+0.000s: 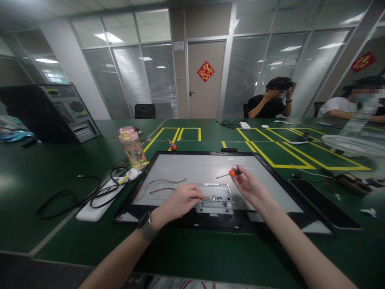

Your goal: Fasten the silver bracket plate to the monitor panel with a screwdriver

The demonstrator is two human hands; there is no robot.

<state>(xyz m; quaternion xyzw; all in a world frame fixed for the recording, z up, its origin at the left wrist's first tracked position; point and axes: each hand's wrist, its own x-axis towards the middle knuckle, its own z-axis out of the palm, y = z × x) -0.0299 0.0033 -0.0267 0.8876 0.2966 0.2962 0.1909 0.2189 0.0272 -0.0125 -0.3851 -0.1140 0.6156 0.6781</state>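
Note:
A flat display panel (270, 192) with a black frame and grey back lies on the table before me. Near its front edge, a metal bracket (215, 208) holds a small circuit board (221, 198). My left hand (185, 199), with a watch on the wrist, is closed, its fingertips pinching the board's left end. Thin cables (162, 181) lie on the panel left of the bracket. Held above the panel, my right hand (248, 184) grips a small screwdriver (232, 173) with an orange and black handle; its shaft points left, apart from the board.
At left stand a pink-lidded bottle (132, 148), a white power strip (99, 200) with black cable, and a computer case (60, 112). Another screwdriver (172, 145) lies behind the panel. A black slab (325, 204) is at right. Two people (272, 102) sit across the table.

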